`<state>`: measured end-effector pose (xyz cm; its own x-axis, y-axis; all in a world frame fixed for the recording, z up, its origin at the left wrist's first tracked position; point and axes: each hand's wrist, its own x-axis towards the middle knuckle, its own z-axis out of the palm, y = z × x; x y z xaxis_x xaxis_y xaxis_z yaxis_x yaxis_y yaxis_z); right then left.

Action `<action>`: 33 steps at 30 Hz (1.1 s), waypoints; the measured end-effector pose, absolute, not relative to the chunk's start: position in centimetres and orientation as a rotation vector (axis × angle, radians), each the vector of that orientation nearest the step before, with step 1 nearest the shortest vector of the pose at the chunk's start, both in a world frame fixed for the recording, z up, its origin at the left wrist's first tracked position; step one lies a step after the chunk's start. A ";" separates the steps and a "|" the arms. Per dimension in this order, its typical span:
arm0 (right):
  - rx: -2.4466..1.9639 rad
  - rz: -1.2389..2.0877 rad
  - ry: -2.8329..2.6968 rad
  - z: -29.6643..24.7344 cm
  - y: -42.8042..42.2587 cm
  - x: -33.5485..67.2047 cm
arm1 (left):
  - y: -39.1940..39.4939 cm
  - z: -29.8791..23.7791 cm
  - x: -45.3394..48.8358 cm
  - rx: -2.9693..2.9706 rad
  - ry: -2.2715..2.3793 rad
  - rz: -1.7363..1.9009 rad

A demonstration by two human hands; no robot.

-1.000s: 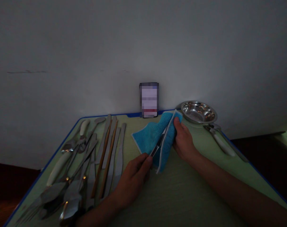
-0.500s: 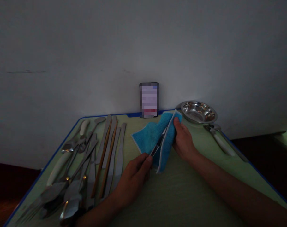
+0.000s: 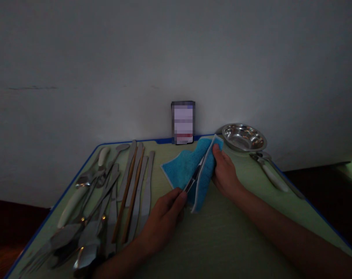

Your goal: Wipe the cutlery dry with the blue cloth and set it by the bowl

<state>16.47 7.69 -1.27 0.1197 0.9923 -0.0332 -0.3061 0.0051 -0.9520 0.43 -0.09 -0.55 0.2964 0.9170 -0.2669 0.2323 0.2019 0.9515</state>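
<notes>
A blue cloth (image 3: 183,167) lies folded near the middle of the green table (image 3: 222,240). A thin metal utensil (image 3: 194,177) runs inside the fold, its far end hidden by the cloth. My left hand (image 3: 164,217) pinches the near end of that utensil. My right hand (image 3: 225,172) is closed on the right flap of the cloth, pressing it over the utensil.
Several knives, spoons and forks (image 3: 112,201) lie in a spread at the left. A steel bowl (image 3: 243,138) stands at the back right, with a white-handled utensil (image 3: 270,172) in front of it. A small card (image 3: 183,122) leans against the wall.
</notes>
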 end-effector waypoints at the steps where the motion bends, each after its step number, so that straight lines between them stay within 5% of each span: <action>1: -1.040 1.263 -0.879 -1.3 7.7 16.5 | -0.1 -0.6 0.4 1.298 1.196 0.690; 33: -1.018 1.305 -0.844 -2.6 7.6 15.0 | -0.3 -0.9 0.4 1.139 1.171 0.767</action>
